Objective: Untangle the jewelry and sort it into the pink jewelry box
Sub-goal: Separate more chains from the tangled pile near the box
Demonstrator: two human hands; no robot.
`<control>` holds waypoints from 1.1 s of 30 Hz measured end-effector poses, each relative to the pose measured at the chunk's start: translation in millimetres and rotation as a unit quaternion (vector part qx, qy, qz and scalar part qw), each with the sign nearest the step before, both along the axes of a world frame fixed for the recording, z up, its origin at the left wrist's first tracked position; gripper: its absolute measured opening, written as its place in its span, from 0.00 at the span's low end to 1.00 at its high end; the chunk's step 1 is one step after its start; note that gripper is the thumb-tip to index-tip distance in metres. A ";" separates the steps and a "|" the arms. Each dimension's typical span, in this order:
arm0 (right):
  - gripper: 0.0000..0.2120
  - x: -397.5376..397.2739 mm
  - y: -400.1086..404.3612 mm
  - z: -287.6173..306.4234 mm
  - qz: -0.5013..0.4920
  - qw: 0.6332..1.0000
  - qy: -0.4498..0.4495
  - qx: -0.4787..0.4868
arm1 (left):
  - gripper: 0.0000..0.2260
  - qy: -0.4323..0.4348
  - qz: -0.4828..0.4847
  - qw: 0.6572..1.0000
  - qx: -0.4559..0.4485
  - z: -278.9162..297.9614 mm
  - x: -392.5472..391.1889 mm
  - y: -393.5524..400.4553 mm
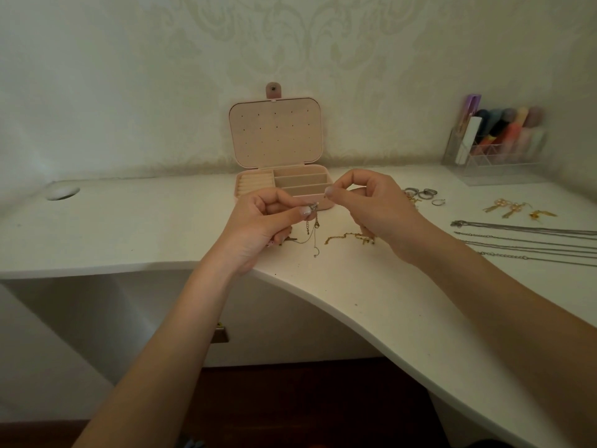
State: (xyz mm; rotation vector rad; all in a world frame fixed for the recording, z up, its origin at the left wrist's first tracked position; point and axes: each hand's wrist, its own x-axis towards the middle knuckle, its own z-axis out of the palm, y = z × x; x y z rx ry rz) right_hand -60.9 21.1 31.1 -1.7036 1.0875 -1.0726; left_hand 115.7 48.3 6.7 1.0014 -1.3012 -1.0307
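The fine chain hangs just before the open pink jewelry box, pinched by the left hand and right hand — a hard pull may tighten its knot or snap it over the worktop.

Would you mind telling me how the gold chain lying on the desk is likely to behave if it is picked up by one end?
The gold chain looks made of fine links and lies in a crooked line, so it would probably hang limp. It looks thin, so likely light. Its links may snag the silver chain hanging from the left hand nearby.
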 end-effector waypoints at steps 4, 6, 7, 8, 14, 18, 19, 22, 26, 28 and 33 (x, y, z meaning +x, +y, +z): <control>0.08 -0.5 0.0 0.2 0.013 1.000 -0.007 0.014 | 0.05 0.005 -0.002 1.000 -0.004 -0.3 0.4 -0.8; 0.07 0.2 1.3 1.1 0.028 0.999 -0.008 0.020 | 0.04 0.005 0.000 1.000 -0.008 0.4 -0.6 -0.6; 0.06 0.5 2.0 1.6 0.032 0.999 -0.003 0.017 | 0.05 0.003 0.004 1.000 -0.011 0.6 -1.2 -0.6; 0.06 0.4 2.5 1.9 0.034 0.999 0.005 0.012 | 0.05 0.004 0.007 1.000 -0.014 0.8 -1.5 -0.8; 0.05 -0.1 6.9 3.9 0.055 0.991 0.095 -0.081 | 0.08 0.004 0.018 1.000 -0.014 -0.8 0.5 -4.0; 0.04 -0.5 7.4 4.3 0.052 0.980 0.137 -0.134 | 0.06 -0.001 -0.005 1.000 -0.026 -3.6 2.8 -6.5; 0.04 -0.1 7.2 3.5 0.048 0.976 0.152 -0.147 | 0.06 0.002 -0.010 1.000 -0.029 -4.3 3.2 -7.1; 0.05 2.0 7.0 1.8 0.030 0.965 0.189 -0.181 | 0.03 0.024 -0.024 0.999 -0.031 -5.0 3.6 -8.2; 0.06 3.4 9.2 4.5 0.028 0.956 0.208 -0.203 | 0.01 0.053 -0.036 0.998 -0.014 -4.1 2.5 -7.0; 0.06 4.2 10.1 4.7 0.025 0.952 0.212 -0.218 | 0.03 0.055 -0.036 0.998 -0.009 -3.3 1.7 -5.9; 0.04 5.0 8.3 3.1 0.007 0.943 0.211 -0.256 | 0.03 0.027 -0.024 0.999 -0.009 -1.7 1.0 -3.5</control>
